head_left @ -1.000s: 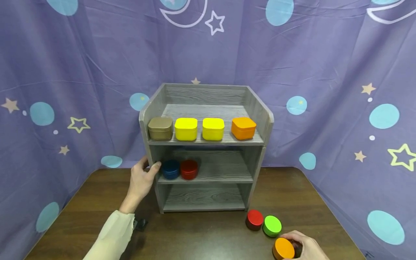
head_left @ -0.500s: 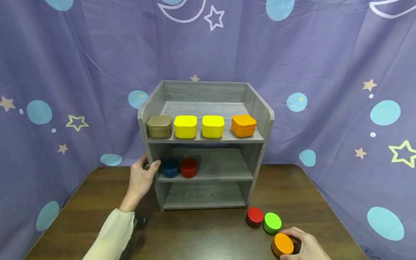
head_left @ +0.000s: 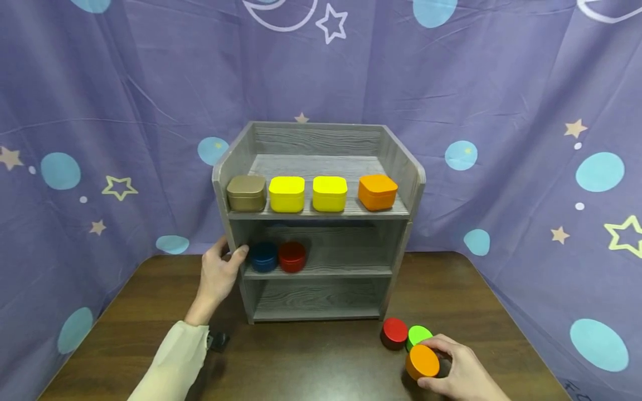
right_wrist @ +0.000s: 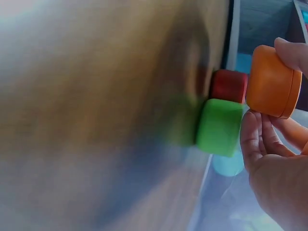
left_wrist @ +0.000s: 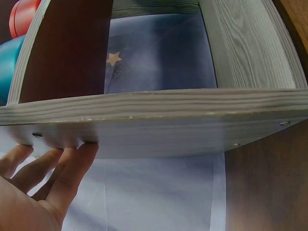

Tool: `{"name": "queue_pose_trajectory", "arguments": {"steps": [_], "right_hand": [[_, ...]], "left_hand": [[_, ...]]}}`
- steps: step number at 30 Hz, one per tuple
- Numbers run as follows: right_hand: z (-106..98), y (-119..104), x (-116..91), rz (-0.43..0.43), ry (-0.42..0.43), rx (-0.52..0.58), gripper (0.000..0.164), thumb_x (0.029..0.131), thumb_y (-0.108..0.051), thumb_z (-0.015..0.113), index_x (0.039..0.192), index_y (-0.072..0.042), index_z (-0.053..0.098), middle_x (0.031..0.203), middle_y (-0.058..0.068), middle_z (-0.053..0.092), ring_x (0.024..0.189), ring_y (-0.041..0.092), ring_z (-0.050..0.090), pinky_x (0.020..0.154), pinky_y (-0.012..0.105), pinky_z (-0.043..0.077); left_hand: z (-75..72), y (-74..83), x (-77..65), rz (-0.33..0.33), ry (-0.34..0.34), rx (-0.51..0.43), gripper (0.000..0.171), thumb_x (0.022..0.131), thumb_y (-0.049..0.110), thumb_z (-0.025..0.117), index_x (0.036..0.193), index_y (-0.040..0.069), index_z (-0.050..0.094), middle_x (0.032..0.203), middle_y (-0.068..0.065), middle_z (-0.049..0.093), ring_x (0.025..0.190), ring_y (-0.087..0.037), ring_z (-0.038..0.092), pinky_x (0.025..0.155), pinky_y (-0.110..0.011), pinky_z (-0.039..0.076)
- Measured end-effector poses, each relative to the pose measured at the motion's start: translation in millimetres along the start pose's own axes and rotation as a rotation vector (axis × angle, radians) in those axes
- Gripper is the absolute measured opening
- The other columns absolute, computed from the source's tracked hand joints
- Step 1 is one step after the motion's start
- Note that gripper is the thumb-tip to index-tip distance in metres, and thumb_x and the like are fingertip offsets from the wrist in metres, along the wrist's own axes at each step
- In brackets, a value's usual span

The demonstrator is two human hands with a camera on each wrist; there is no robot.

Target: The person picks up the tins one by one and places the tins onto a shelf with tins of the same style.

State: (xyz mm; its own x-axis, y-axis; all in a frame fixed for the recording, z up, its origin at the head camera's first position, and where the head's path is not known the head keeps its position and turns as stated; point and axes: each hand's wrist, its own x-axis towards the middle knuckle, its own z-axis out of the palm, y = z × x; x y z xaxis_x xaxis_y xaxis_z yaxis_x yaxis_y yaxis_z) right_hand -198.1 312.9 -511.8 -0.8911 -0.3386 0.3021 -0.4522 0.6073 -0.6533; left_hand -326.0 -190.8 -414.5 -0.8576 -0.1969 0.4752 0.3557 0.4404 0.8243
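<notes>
My right hand (head_left: 458, 365) pinches a round orange tin (head_left: 423, 362) between thumb and fingers at the front right. In the right wrist view the tin (right_wrist: 272, 82) is raised off the wooden table. Just behind it stand a round green tin (right_wrist: 220, 127), partly covered in the head view, and a round red tin (head_left: 394, 333). My left hand (head_left: 217, 275) grips the left side panel of a grey wooden shelf (head_left: 321, 273), thumb at the front edge. Its fingers (left_wrist: 72, 175) press on the panel's outer face in the left wrist view.
Along the shelf's top level stand a bronze tin (head_left: 247, 195), two yellow tins (head_left: 287, 196) and a squarish orange tin (head_left: 378, 194). A blue tin (head_left: 263, 258) and another red tin (head_left: 292, 258) sit left on the middle level. A patterned curtain (head_left: 321, 83) hangs behind.
My right hand has lifted the orange tin and brought it up and left, so it now overlaps the green tin. My left hand keeps its place on the shelf; the view has shifted slightly.
</notes>
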Motion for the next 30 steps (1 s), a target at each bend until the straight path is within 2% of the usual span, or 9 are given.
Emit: {"name": "queue_pose_trajectory", "arguments": {"steps": [7,10,16,30], "right_hand": [[-3.0,-26.2,27.0,-0.097,0.060,0.015,0.050,0.072,-0.022,0.101,0.116,-0.021,0.077,0.109,-0.010,0.075,0.094,-0.003,0.064,0.081,0.021,0.055],[-4.8,-38.2,42.5,-0.119,0.041,0.034,0.047,0.073,-0.023,0.100,0.115,-0.023,0.077,0.107,-0.012,0.075,0.092,-0.002,0.064,0.080,0.022,0.055],[-7.4,-60.4,70.6,-0.150,0.001,0.057,0.047,0.074,-0.021,0.099,0.116,-0.021,0.077,0.108,-0.013,0.076,0.095,0.000,0.066,0.086,0.025,0.058],[-16.1,-109.4,130.2,-0.182,-0.039,0.043,0.050,0.075,-0.025,0.097,0.120,-0.013,0.077,0.110,-0.005,0.076,0.093,0.004,0.066,0.085,0.025,0.057]], "left_hand": [[0.5,2.7,-0.6,0.004,0.014,-0.018,0.042,0.094,0.023,0.071,0.127,-0.004,0.073,0.116,-0.034,0.075,0.073,0.011,0.060,0.064,-0.011,0.048],[0.1,2.3,-0.4,0.001,0.011,-0.007,0.042,0.094,0.023,0.071,0.126,-0.004,0.072,0.118,-0.034,0.075,0.074,0.011,0.060,0.065,-0.011,0.048],[1.2,1.3,-0.6,0.013,0.015,-0.003,0.043,0.093,0.023,0.071,0.127,-0.004,0.073,0.118,-0.033,0.076,0.074,0.011,0.060,0.065,-0.010,0.048],[1.6,0.8,-0.3,0.013,0.012,-0.016,0.040,0.094,0.021,0.071,0.125,-0.004,0.073,0.119,-0.034,0.076,0.075,0.014,0.060,0.065,-0.010,0.049]]}}
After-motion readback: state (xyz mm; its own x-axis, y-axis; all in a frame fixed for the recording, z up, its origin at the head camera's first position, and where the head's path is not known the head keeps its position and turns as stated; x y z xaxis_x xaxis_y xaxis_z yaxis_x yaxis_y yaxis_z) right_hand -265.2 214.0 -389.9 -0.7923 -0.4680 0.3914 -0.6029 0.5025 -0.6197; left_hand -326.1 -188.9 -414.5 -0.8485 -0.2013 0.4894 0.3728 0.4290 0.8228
